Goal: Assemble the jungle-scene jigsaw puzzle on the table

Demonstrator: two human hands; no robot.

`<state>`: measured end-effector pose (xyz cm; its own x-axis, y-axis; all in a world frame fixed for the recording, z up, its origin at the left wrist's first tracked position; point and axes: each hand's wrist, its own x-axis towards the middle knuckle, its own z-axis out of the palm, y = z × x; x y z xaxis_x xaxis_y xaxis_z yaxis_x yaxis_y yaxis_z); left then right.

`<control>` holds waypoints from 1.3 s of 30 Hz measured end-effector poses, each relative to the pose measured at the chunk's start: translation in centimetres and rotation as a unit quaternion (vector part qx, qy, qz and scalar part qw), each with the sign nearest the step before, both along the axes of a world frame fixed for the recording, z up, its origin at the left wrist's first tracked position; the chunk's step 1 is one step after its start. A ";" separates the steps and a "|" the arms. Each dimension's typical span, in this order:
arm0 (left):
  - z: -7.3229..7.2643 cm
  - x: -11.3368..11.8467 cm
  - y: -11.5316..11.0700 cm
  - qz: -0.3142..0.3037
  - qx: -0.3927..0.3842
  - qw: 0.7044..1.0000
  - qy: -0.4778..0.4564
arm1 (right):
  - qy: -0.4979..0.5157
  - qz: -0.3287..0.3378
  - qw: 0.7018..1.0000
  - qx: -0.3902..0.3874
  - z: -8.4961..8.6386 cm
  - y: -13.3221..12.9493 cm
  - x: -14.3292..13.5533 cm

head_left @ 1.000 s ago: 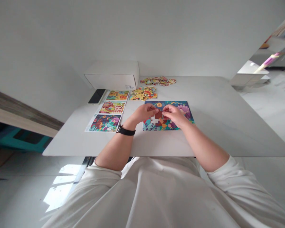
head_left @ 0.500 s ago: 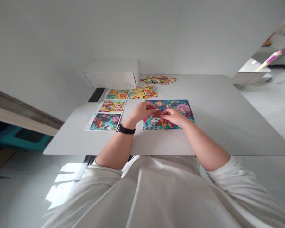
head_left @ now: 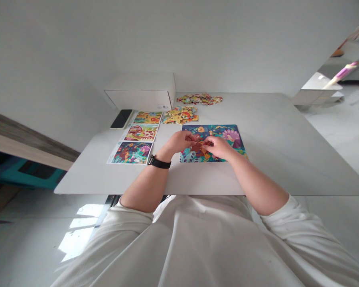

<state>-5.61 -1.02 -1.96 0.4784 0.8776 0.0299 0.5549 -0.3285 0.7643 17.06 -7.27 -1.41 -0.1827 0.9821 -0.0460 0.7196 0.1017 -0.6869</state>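
A colourful puzzle [head_left: 233, 135] on a dark blue ground lies flat near the table's front edge. Over its left part is my left hand [head_left: 181, 142], the fingertips bent together near the brown area. My right hand [head_left: 217, 146] rests over the puzzle's middle, thumb and fingers pinched close to the left fingertips. The fingers of both hands hide what lies under them, and anything between the fingertips is too small to name. No gap shows in the puzzle's visible surface.
Left of the puzzle lies a sheet with three pictures [head_left: 132, 153], beside a phone [head_left: 121, 118]. Behind stand a white box [head_left: 140, 98], a pile of yellow pieces [head_left: 181, 115] and a pile of mixed pieces [head_left: 200, 99]. The table [head_left: 287, 159] meets the wall.
The brown piece and the pale gap at the puzzle's left part no longer show; brown picture now fills that area. My left hand has dropped slightly, and both hands remain close together.
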 end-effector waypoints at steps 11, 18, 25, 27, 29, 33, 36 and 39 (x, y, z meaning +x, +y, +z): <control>-0.6 -0.4 0.3 -0.016 0.054 0.997 0.056 | -0.028 0.025 0.999 0.025 0.0 0.0 0.1; -0.8 -0.4 0.1 -0.015 0.064 0.993 0.093 | -0.036 0.037 0.997 0.049 -0.9 0.4 0.4; -0.7 -0.3 -0.1 -0.022 0.107 0.987 0.121 | -0.069 0.100 0.988 0.091 -1.3 0.7 0.7; -0.6 -0.3 -0.1 -0.021 0.116 0.985 0.128 | -0.085 0.113 0.985 0.099 -1.4 0.8 0.8; -0.5 -0.3 -0.1 -0.019 0.116 0.984 0.136 | -0.097 0.124 0.983 0.099 -1.4 0.8 0.9; -0.6 -0.3 0.0 -0.010 0.112 0.983 0.143 | -0.119 0.139 0.978 0.097 -1.4 0.7 0.9; -0.9 -0.4 0.2 -0.002 0.106 0.985 0.138 | -0.130 0.148 0.975 0.101 -1.3 0.6 0.8; -1.2 -0.3 0.6 0.017 0.088 0.987 0.132 | -0.142 0.157 0.972 0.105 -1.1 0.4 0.7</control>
<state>-5.92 -0.46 -3.19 0.4608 0.8854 0.0602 0.7404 -0.4210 0.5240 17.76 -6.84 -2.55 -0.4841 0.8731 0.0574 0.7882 0.4636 -0.4048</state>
